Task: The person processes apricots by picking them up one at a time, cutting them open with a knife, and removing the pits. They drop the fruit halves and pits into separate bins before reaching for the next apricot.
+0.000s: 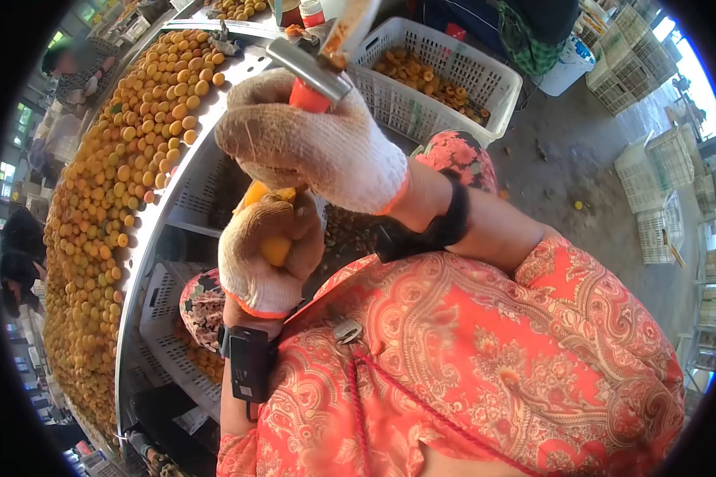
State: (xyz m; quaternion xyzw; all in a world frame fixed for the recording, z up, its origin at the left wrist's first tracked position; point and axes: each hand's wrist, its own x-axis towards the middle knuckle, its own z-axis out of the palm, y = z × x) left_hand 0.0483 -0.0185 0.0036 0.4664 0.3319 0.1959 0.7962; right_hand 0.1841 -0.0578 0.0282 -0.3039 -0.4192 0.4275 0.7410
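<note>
My left hand (pixel 262 254), in a soiled knit glove, is closed around an orange apricot (pixel 275 250). A cut-looking piece of fruit (pixel 254 193) shows at the top of its fingers. Just above, my gloved right hand (pixel 318 139) is wrapped round a red-handled knife (pixel 310 97). Its metal part lies across the top of the fist, and the blade, smeared with orange pulp, points up toward the frame's top edge. The right glove overlaps the fingertips of the left one in this view.
A long metal-edged table (pixel 147 219) heaped with whole apricots (pixel 95 238) runs along the left. A white crate (pixel 497 79) with halved fruit stands ahead; another crate (pixel 161 306) sits under the table edge. Stacked crates (pixel 652 171) and a white bucket (pixel 569 67) are at right. People work across the table.
</note>
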